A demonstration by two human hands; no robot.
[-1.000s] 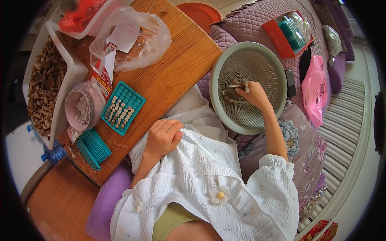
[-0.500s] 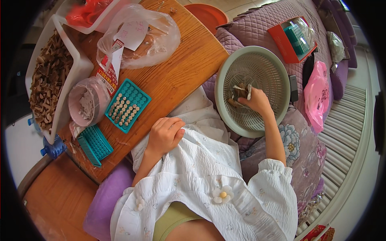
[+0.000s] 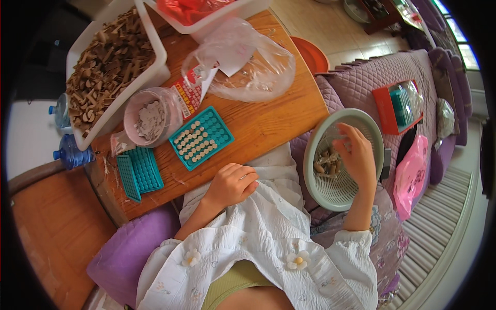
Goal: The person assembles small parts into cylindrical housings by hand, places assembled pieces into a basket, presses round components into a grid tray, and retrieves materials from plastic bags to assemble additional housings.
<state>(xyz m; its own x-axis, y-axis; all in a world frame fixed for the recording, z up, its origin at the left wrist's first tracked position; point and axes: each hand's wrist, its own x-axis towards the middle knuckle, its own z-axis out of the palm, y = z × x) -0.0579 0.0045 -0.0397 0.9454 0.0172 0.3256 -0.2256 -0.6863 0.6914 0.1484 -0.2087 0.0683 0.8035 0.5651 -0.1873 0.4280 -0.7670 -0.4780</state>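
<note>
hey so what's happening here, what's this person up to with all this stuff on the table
A seated person reaches the right hand into a pale green basket on a purple sofa, over a few small brown pieces. The left hand rests loosely curled at the wooden table's edge, holding nothing visible. On the table lie a teal grid tray partly filled with pale pieces and a white bin of brown pieces.

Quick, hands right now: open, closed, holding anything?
Left hand: loosely curled at the wooden table edge, holding nothing visible.
Right hand: in the green basket; grip cannot be told.
</note>
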